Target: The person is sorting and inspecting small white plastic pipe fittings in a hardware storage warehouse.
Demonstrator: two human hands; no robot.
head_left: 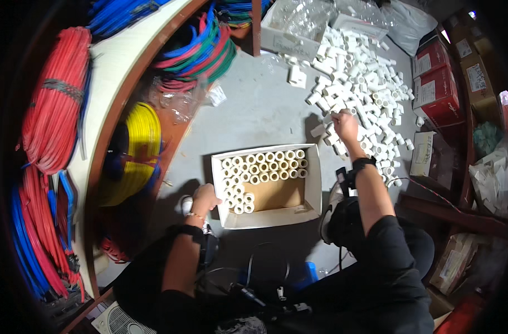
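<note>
A shallow open cardboard box (314,195) sits on the floor in front of me. White plastic pipe fittings (273,166) stand on end in it, packed in rows along its far side and down its left side; brown cardboard bottom shows at the front right. My left hand (205,199) is at the box's left wall, its fingers curled against the edge. My right hand (346,127) reaches over the near left part of a large loose pile of white fittings (371,89). Its fingers are pinched together at a fitting, partly hidden by the hand.
Coils of red cable (56,100) and a yellow cable spool (142,147) line the shelf at left. At the far end stands a white carton (284,42) with clear plastic bags. Red boxes (438,83) stack at right, above a metal shelf rail (460,216). My shoes flank the box.
</note>
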